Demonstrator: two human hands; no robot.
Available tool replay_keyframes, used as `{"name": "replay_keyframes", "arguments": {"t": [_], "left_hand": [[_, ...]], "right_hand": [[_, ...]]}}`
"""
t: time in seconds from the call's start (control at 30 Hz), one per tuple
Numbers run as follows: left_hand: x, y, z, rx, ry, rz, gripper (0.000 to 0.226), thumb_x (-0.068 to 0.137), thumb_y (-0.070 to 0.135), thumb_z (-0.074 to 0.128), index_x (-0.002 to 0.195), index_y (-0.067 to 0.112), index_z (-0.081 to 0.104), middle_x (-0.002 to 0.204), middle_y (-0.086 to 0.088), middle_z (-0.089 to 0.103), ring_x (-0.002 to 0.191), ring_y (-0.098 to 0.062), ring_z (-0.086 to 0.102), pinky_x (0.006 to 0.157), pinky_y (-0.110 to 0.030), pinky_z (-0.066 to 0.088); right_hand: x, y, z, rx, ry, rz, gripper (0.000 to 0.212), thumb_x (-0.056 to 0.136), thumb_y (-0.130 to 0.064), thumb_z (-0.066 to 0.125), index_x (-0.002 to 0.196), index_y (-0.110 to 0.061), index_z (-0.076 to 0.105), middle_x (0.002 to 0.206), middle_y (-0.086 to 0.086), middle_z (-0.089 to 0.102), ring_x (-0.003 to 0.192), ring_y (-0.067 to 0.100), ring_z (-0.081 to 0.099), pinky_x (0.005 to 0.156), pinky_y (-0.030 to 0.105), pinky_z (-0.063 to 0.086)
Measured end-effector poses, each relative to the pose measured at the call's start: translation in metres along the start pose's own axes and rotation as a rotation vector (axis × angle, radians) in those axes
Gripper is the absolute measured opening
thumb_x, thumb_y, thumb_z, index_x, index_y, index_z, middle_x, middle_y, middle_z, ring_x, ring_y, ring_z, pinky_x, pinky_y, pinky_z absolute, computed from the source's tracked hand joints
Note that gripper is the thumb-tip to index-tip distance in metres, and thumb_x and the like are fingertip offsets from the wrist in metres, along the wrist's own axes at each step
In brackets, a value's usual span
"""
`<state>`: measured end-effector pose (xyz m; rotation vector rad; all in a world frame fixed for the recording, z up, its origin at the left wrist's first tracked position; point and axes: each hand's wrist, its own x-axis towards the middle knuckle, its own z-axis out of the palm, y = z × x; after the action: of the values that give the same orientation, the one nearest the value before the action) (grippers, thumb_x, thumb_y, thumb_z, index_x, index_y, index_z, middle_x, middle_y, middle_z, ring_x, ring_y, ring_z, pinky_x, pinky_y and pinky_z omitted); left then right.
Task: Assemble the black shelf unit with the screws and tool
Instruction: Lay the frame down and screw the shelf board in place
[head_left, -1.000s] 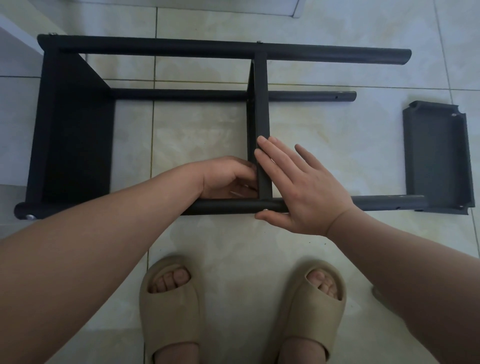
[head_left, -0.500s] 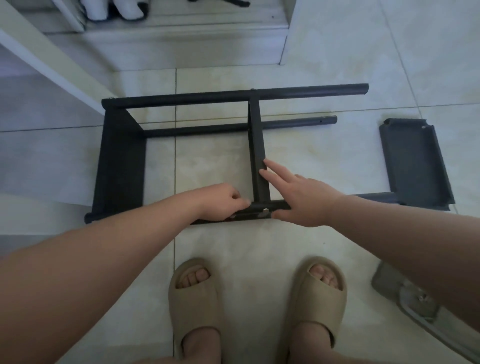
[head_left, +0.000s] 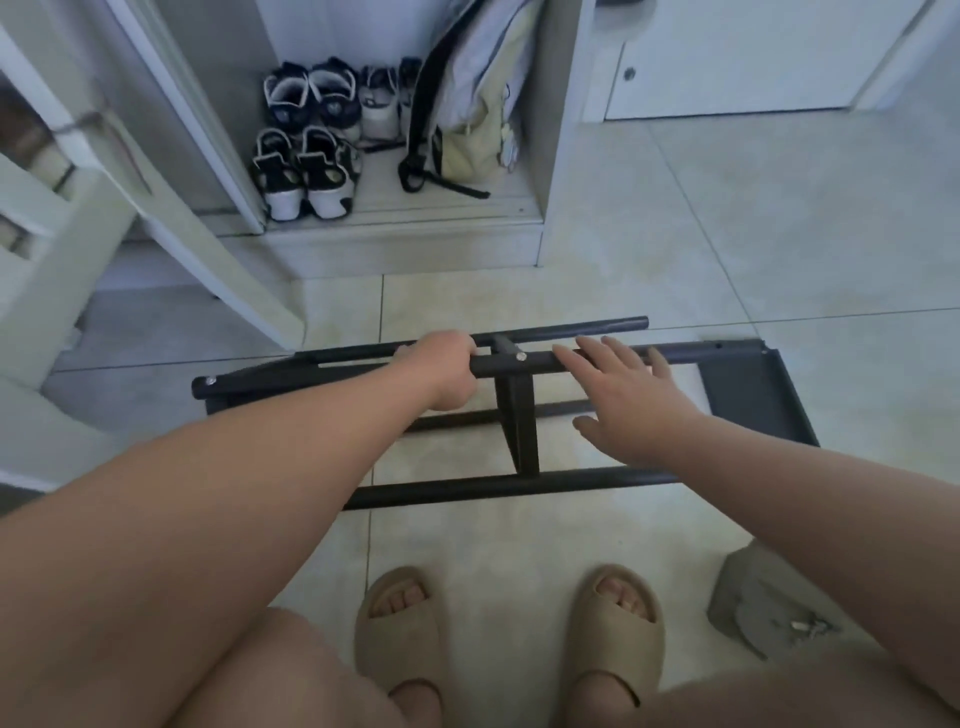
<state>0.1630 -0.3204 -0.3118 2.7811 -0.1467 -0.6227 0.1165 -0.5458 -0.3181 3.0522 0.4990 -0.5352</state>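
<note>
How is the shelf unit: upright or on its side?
On its side: the shelf unit has its tubes level along the floor; the left hand grips the upper tube, the right hand is open.

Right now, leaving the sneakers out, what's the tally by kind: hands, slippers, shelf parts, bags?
Hands: 2 (left hand, right hand)
Slippers: 2
Frame: 1
Tray: 1
Backpack: 1
Grey bag: 1
Total: 8
</note>
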Motion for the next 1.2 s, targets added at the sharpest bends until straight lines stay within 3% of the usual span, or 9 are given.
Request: {"name": "replay_keyframes", "arguments": {"t": [0.1,0.5,0.6,0.73,0.93,1.0,1.07,1.13,1.2], "left_hand": [[-0.016,0.005,-0.002,0.025,0.055,0.012,0.018,0.093,0.016,0.058,0.107,0.028,0.059,0.096,0.002,0.054,0.09,-0.023,0.052,0.075,-0.035,0.041],[-0.015,-0.008,0.021,0.123,0.157,0.093,0.006,0.1,0.018,0.053,0.098,0.024,0.053,0.102,-0.002,0.06,0.098,-0.026,0.056,0.08,-0.038,0.043],[0.005,-0.011,0.022,0.129,0.224,0.116,0.015,0.101,0.019,0.052,0.113,0.022,0.06,0.108,-0.003,0.06,0.101,-0.026,0.054,0.09,-0.04,0.043],[0.032,-0.013,0.024,0.129,0.317,0.092,0.019,0.102,0.019,0.049,0.117,0.024,0.06,0.109,-0.001,0.06,0.096,-0.022,0.047,0.094,-0.04,0.036],[0.044,-0.005,0.028,0.13,0.312,-0.009,0.022,0.102,0.02,0.047,0.122,0.025,0.055,0.122,0.0,0.057,0.118,-0.027,0.048,0.113,-0.05,0.025],[0.038,-0.002,0.031,0.15,0.247,-0.034,0.034,0.103,0.032,0.046,0.136,0.024,0.047,0.14,-0.003,0.051,0.135,-0.029,0.038,0.119,-0.055,0.016],[0.026,0.0,0.033,0.187,0.19,-0.047,0.053,0.103,0.043,0.042,0.152,0.025,0.028,0.16,-0.006,0.03,0.149,-0.033,0.018,0.12,-0.058,0.007],[0.013,0.004,0.034,0.223,0.182,-0.034,0.064,0.103,0.051,0.036,0.158,0.027,0.013,0.168,-0.007,0.008,0.153,-0.035,0.0,0.121,-0.06,0.001],[-0.001,0.011,0.033,0.235,0.197,0.015,0.067,0.103,0.055,0.032,0.159,0.029,0.006,0.169,-0.006,-0.001,0.154,-0.035,-0.007,0.121,-0.06,-0.001]], "right_hand": [[-0.016,-0.007,-0.008,0.023,0.013,0.032,0.081,0.1,-0.039,0.051,0.159,-0.034,-0.004,0.169,-0.004,-0.001,0.156,0.023,-0.005,0.123,0.062,0.007],[-0.008,0.003,0.015,0.051,0.031,0.021,0.072,0.104,-0.056,0.032,0.161,-0.032,-0.005,0.17,-0.003,-0.008,0.156,0.023,-0.01,0.126,0.049,-0.002],[0.012,0.005,0.017,0.078,0.061,0.053,0.07,0.104,-0.056,0.029,0.162,-0.031,-0.003,0.17,-0.001,-0.008,0.156,0.024,-0.011,0.126,0.049,-0.003],[0.038,0.009,0.022,0.132,0.1,0.078,0.07,0.104,-0.058,0.024,0.162,-0.028,-0.002,0.17,0.001,-0.01,0.156,0.024,-0.013,0.126,0.047,-0.003],[0.046,0.017,0.03,0.139,0.078,0.085,0.079,0.095,-0.069,0.01,0.161,-0.03,-0.007,0.168,-0.005,-0.021,0.154,0.019,-0.022,0.126,0.047,-0.007],[0.037,0.02,0.029,0.115,0.059,0.071,0.081,0.093,-0.071,0.007,0.161,-0.03,-0.008,0.167,-0.007,-0.022,0.153,0.017,-0.023,0.126,0.048,-0.007],[0.025,0.023,0.027,0.103,0.048,0.065,0.08,0.094,-0.071,0.008,0.161,-0.03,-0.008,0.167,-0.007,-0.022,0.153,0.017,-0.023,0.126,0.049,-0.006],[0.009,0.027,0.023,0.086,0.041,0.057,0.08,0.094,-0.071,0.009,0.161,-0.031,-0.008,0.167,-0.008,-0.023,0.153,0.017,-0.023,0.125,0.049,-0.005],[-0.01,0.032,0.021,0.069,0.03,0.053,0.08,0.093,-0.071,0.007,0.161,-0.032,-0.008,0.167,-0.008,-0.023,0.154,0.018,-0.022,0.124,0.049,-0.005]]}}
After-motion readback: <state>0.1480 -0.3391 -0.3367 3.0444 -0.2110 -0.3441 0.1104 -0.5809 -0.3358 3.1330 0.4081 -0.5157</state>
